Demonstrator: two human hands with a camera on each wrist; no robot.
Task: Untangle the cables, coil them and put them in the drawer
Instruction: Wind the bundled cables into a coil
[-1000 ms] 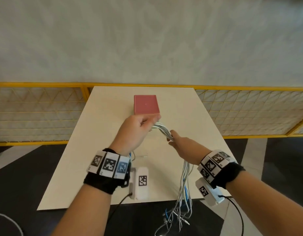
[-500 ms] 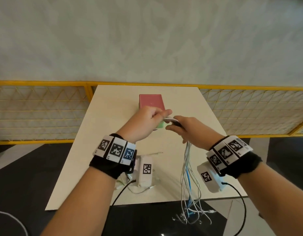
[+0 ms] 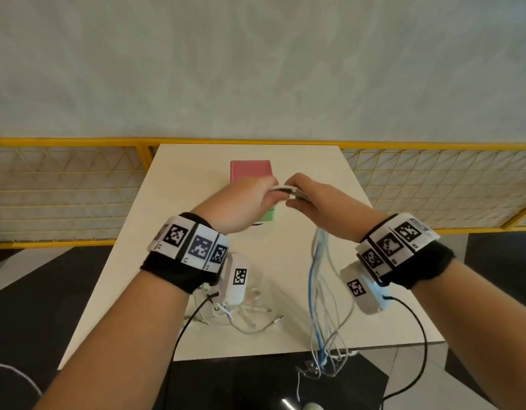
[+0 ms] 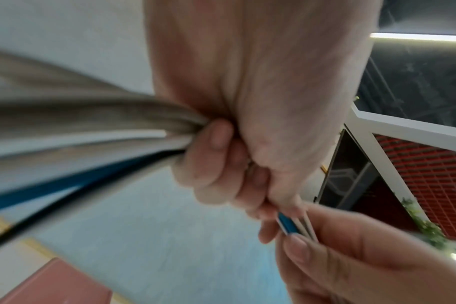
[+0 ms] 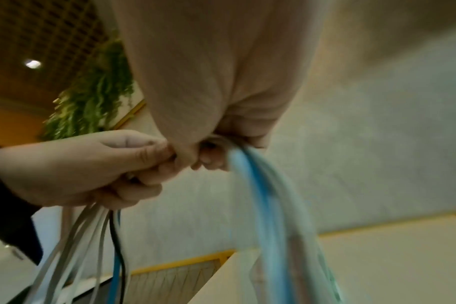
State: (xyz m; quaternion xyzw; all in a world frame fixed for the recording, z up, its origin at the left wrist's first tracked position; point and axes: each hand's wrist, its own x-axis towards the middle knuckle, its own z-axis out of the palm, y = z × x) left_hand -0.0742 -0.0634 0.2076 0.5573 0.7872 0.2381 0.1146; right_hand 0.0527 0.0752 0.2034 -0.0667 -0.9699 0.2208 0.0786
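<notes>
Both hands are raised over the table's middle and hold one bundle of white, grey and blue cables (image 3: 285, 190) between them. My left hand (image 3: 252, 196) is closed in a fist round the bundle (image 4: 91, 133). My right hand (image 3: 306, 198) grips it right beside the left, fingers curled round the strands (image 5: 260, 195). From the right hand the cables (image 3: 318, 276) hang down past the table's near edge. Loose cable ends (image 3: 249, 315) lie on the table under my left wrist. The small drawer box with a pink top (image 3: 249, 171) stands behind the hands, its front hidden.
The pale table (image 3: 196, 179) is narrow, with dark floor at its near edge and sides. A yellow mesh fence (image 3: 63, 187) runs behind it below a grey wall. Black leads hang from both wrist cameras.
Both hands have risen and come together. The right hand has slid up along the bundle until it is next to the left, and the hanging ends have lifted with it.
</notes>
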